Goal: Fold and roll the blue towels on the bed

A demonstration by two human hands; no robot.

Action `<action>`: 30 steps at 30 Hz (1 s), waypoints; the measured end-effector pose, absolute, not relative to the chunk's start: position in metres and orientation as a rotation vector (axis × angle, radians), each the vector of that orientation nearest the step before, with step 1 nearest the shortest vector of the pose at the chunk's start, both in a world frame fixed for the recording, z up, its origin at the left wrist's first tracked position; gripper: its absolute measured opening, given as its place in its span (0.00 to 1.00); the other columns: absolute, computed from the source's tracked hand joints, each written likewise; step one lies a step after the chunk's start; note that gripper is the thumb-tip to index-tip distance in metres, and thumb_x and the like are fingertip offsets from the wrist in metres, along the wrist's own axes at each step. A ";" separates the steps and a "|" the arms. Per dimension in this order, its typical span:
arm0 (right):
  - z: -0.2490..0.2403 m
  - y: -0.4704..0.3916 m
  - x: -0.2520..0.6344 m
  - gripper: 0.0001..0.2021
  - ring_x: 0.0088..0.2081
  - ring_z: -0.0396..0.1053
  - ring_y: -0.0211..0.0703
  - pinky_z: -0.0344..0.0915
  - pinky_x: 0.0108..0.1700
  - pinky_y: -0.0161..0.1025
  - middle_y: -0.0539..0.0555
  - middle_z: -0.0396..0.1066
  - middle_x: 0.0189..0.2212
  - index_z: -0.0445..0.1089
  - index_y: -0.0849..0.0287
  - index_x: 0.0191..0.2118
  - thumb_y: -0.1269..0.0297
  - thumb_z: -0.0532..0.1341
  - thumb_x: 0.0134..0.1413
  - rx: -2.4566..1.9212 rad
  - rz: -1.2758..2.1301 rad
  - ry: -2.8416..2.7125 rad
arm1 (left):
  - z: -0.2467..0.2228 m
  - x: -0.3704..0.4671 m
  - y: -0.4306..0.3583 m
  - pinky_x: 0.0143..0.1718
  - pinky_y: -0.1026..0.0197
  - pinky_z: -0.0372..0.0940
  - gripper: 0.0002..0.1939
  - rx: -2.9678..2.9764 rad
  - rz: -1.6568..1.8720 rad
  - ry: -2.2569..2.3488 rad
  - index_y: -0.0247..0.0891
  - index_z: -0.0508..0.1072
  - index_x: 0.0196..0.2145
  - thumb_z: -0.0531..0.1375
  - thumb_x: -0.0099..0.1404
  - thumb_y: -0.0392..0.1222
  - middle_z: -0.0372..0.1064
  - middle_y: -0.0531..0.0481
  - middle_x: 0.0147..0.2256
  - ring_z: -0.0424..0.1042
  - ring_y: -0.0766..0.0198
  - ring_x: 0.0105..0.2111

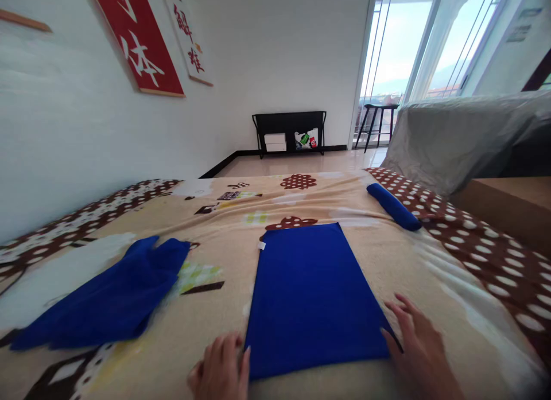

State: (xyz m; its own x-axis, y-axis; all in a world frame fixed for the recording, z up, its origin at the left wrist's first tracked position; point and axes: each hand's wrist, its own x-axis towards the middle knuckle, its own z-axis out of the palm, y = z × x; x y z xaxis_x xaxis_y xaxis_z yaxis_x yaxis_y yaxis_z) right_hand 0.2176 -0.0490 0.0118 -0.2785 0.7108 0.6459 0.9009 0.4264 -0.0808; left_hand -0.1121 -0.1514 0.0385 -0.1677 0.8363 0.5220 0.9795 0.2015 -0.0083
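A blue cloth (pixel 316 302) with a small white tag lies spread flat as a rectangle in front of me. At its near left corner is my left hand (pixel 220 367), with fingers bent and the thumb apart from them beside the cloth's edge. Over the near right corner, my right hand (pixel 415 345) has its fingers spread and its thumb at the edge. Neither hand visibly grips the fabric. To the left lies a crumpled blue cloth (pixel 112 296). A rolled blue cloth (pixel 394 206) rests at the far right.
Everything lies on a beige patterned blanket (pixel 232 262) with brown polka-dot borders. Beyond it are a black rack (pixel 289 124) against the wall and a dark stool (pixel 376 124) by the window. Plastic-covered furniture (pixel 460 136) stands to the right.
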 end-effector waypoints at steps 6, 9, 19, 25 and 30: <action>0.031 -0.047 0.140 0.28 0.65 0.54 0.43 0.58 0.61 0.47 0.53 0.54 0.66 0.47 0.56 0.69 0.60 0.50 0.67 -1.048 -0.274 -2.512 | 0.051 -0.062 -0.099 0.57 0.54 0.56 0.27 -2.157 -0.321 -1.643 0.41 0.54 0.66 0.49 0.70 0.41 0.60 0.49 0.63 0.59 0.60 0.62; 0.008 -0.052 0.191 0.34 0.65 0.56 0.46 0.55 0.62 0.50 0.55 0.53 0.66 0.40 0.56 0.71 0.51 0.52 0.65 -1.156 -0.298 -2.479 | 0.029 -0.106 -0.128 0.57 0.54 0.55 0.31 -2.099 -0.286 -1.622 0.40 0.50 0.67 0.51 0.70 0.47 0.59 0.50 0.64 0.58 0.60 0.62; 0.041 -0.007 0.137 0.29 0.69 0.45 0.46 0.51 0.66 0.50 0.55 0.43 0.69 0.47 0.60 0.69 0.56 0.47 0.68 -1.080 -0.077 -2.595 | 0.058 -0.076 -0.066 0.62 0.49 0.53 0.31 -2.293 -0.223 -1.754 0.39 0.45 0.68 0.48 0.71 0.43 0.46 0.49 0.68 0.50 0.59 0.67; 0.011 0.023 0.213 0.35 0.68 0.47 0.47 0.49 0.67 0.53 0.56 0.45 0.68 0.38 0.55 0.71 0.46 0.49 0.66 -1.192 -0.055 -2.517 | 0.042 -0.133 -0.096 0.59 0.43 0.58 0.29 -2.201 -0.169 -1.942 0.44 0.48 0.68 0.47 0.72 0.51 0.54 0.46 0.65 0.58 0.55 0.63; 0.047 0.094 0.147 0.29 0.70 0.39 0.46 0.43 0.69 0.51 0.57 0.43 0.69 0.49 0.60 0.69 0.51 0.45 0.68 -1.078 0.130 -2.578 | 0.082 -0.100 -0.006 0.65 0.42 0.46 0.30 -2.293 -0.203 -1.953 0.38 0.44 0.69 0.44 0.71 0.40 0.42 0.46 0.69 0.44 0.58 0.68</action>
State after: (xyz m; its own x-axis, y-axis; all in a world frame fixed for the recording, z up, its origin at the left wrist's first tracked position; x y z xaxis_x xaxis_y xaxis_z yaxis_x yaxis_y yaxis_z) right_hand 0.1474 0.0936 0.0467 -0.6528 0.7054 0.2762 0.6739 0.7073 -0.2134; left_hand -0.1004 -0.0057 0.0817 0.1575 0.9708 0.1810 0.9873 -0.1589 -0.0065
